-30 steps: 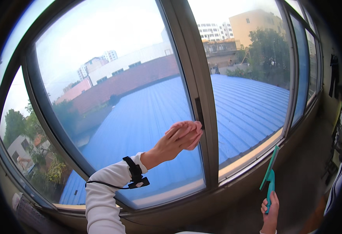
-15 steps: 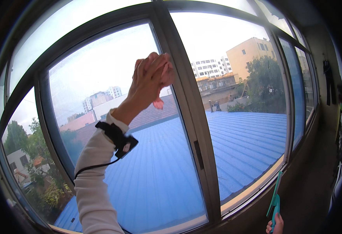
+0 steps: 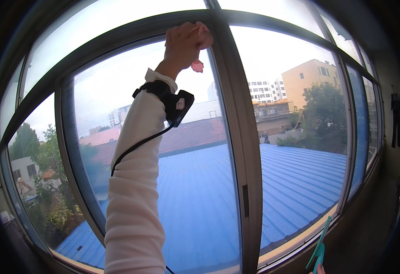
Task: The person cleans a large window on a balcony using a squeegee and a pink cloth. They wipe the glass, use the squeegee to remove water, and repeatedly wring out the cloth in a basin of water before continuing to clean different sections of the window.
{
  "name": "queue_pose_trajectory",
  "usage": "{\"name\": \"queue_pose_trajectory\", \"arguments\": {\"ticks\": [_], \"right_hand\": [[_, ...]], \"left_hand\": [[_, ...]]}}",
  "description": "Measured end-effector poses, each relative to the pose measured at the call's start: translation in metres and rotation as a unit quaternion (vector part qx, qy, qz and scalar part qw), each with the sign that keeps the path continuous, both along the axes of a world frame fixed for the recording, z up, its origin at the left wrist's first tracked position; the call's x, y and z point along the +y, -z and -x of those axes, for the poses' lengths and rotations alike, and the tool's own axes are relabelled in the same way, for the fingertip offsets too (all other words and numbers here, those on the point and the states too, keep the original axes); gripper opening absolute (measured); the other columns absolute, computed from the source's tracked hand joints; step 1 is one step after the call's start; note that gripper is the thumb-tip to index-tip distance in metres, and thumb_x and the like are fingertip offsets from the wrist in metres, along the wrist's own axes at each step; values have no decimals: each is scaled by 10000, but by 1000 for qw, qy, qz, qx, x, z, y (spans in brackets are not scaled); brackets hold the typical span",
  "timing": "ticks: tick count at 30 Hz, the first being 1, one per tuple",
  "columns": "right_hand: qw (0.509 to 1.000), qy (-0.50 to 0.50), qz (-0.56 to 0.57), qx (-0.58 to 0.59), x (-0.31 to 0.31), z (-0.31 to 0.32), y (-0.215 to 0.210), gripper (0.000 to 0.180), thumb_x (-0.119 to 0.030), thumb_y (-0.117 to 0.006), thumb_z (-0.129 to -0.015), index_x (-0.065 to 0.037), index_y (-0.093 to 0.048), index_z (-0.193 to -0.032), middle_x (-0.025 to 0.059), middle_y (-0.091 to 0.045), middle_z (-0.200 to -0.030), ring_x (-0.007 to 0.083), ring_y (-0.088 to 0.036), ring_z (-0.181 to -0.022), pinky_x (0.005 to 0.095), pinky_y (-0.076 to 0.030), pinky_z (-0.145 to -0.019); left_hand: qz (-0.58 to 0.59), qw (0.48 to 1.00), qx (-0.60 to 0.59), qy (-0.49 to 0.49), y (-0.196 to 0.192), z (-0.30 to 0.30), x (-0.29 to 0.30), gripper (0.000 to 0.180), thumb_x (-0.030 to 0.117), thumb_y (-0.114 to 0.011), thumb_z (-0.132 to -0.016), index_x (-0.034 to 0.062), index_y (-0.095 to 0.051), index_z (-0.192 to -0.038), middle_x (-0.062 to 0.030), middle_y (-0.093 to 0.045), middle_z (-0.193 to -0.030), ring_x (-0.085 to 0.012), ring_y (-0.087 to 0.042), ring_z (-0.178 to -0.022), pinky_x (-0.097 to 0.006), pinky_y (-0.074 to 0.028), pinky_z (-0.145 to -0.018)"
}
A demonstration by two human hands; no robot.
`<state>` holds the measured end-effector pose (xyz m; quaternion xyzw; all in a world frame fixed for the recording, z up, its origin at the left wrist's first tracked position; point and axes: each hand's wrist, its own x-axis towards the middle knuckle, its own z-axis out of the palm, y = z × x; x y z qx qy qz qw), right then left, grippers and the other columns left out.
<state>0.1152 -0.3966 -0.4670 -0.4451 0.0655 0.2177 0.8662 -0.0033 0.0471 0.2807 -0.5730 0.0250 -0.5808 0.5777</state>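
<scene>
My left hand (image 3: 180,49) is raised to the upper right corner of a window pane (image 3: 195,196). Its fingers are closed round a crumpled pink cloth (image 3: 203,37), which is pressed where the pane meets the dark window frame (image 3: 237,107). A loose end of the cloth dangles below the hand. At the lower right edge, my right hand (image 3: 319,270) grips the handle of a teal squeegee (image 3: 320,251). Only a few fingertips of that hand show. The squeegee's blade points upward, near the window sill and apart from the glass.
A black strapped device (image 3: 180,108) with a cable sits on my left wrist. The upright frame bar carries a dark latch (image 3: 245,201). Beyond the glass lie a blue corrugated roof (image 3: 300,182), trees and buildings. Dark items (image 3: 395,121) hang on the right wall.
My left hand has moved up with the pink cloth, from the pane's right side to its top corner. The right hand and squeegee sit lower in view, and the view itself has shifted.
</scene>
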Motion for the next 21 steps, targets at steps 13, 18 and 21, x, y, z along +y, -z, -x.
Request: {"name": "queue_pose_trajectory", "arguments": {"ticks": [13, 18, 21], "right_hand": [[997, -56, 44, -7, 47, 4, 9, 307, -448, -549, -1041, -219, -470, -853, -60, -363, -606, 77, -300, -449, 240, -208, -401], [991, -122, 50, -26, 66, 27, -5, 322, -455, -551, -1039, -221, -458, -838, -66, -358, -606, 73, -293, -447, 240, -203, -398], [986, -158, 49, -35, 77, 37, -8, 332, -460, -553, -1037, -222, -451, -829, -69, -355, -605, 71, -289, -446, 239, -200, -396]], "left_hand": [[0, 981, -156, -111, 22, 268, 85, 562, 299, -703, -927, 112, -487, -1412, -107, -542, -1394, -311, -531, -1302, -482, -379, -1114], [224, 913, -259, -221, 39, 377, 114, 488, 314, -633, -950, 75, -529, -1363, -142, -537, -1396, -303, -532, -1290, -486, -374, -1108], [117, 921, -258, -268, 60, 411, 128, 540, 364, -576, -973, 62, -491, -1412, -152, -515, -1440, -293, -516, -1332, -486, -351, -1127]]}}
